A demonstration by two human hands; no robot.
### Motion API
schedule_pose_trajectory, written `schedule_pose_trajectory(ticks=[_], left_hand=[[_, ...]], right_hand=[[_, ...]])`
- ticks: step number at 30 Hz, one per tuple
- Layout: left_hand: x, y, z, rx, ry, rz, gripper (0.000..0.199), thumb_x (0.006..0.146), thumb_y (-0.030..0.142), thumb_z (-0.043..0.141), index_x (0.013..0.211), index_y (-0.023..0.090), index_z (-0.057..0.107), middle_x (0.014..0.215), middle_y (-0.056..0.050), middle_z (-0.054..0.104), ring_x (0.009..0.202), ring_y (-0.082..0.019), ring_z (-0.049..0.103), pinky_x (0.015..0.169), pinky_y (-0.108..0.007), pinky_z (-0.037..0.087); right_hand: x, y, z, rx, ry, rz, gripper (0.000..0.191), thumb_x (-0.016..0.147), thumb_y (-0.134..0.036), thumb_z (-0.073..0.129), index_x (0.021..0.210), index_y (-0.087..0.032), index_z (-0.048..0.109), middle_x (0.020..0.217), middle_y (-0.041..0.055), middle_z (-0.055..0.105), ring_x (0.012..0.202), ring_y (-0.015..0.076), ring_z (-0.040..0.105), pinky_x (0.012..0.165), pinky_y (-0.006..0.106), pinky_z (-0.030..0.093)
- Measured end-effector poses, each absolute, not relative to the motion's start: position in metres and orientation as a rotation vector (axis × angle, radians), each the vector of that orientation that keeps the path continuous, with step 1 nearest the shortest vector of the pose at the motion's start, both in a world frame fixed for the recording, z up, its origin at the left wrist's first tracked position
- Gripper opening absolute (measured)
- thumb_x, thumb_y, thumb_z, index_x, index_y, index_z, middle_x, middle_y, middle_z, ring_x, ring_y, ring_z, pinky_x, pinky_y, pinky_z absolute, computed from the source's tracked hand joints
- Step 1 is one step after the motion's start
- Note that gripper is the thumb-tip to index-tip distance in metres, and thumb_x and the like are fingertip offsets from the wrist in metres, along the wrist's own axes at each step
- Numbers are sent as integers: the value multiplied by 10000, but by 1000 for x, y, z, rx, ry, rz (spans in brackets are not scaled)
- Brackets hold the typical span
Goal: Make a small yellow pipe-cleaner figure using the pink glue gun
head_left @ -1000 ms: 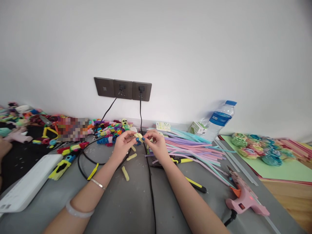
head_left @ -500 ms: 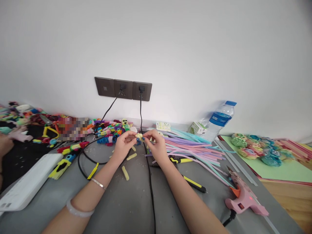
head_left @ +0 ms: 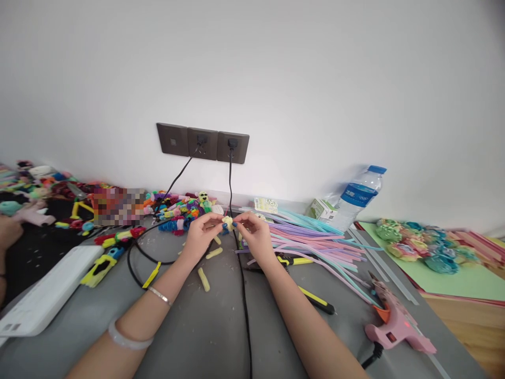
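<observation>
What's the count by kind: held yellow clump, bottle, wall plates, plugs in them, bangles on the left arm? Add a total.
Held yellow clump: 1
Bottle: 1
Wall plates: 3
Plugs: 2
Bangles: 2
Total: 9

"How is it lit?"

"Brightly and evenly. The white wall (head_left: 300, 79) looks palest just above the desk (head_left: 197, 337), dimming to grey toward the upper corners. Left of the plastic bottle (head_left: 360, 195), a soft shadow falls on the wall. A small red light glows on the pink glue gun (head_left: 412, 336)."

"And how sharp?"

"Slightly soft throughout. The yellow piece (head_left: 228, 223) between the hands (head_left: 200, 234) lacks fine detail; the colourful pile (head_left: 39, 181) at far left looks smeared. Wide-angle distortion stretches the edges, and a blocky pixelated patch (head_left: 119, 207) covers one spot at left."
</observation>
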State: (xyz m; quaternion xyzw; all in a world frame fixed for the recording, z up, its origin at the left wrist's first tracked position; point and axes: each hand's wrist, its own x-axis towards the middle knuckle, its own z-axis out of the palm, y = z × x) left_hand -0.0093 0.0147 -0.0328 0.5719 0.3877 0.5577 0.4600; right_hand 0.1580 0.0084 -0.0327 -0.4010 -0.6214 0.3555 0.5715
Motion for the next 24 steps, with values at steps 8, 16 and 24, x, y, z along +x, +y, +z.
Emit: schedule_pose_trajectory(ticks=[8, 16, 24], left_hand=[[-10, 15, -34, 1413, 960, 1383, 210, 717, 351, 749, 834, 188, 689, 877, -64, 738, 831, -226, 695, 771, -340, 560], [-9, 15, -34, 1422, 937, 1359, 241, 747, 377, 726, 876, 189, 650, 902, -59, 705, 838, -203, 674, 742, -304, 547], [-12, 17, -34, 1515, 1028, 1261, 164, 723, 301, 708, 824, 185, 650, 825, -38, 685, 746, -198, 673, 663, -289, 539]], right_hand=[[157, 8, -32, -925, -1407, 949, 129, 777, -328, 669, 846, -223, 639, 858, 60, 677, 818, 217, 659, 770, 367, 556], [156, 10, -33, -938, -1345, 1020, 184, 746, -374, 703, 819, -216, 640, 854, 61, 700, 826, 226, 669, 773, 376, 558], [162, 15, -39, -1033, -1403, 1087, 126, 711, -266, 665, 816, -196, 659, 791, 37, 700, 719, 189, 660, 697, 335, 532]])
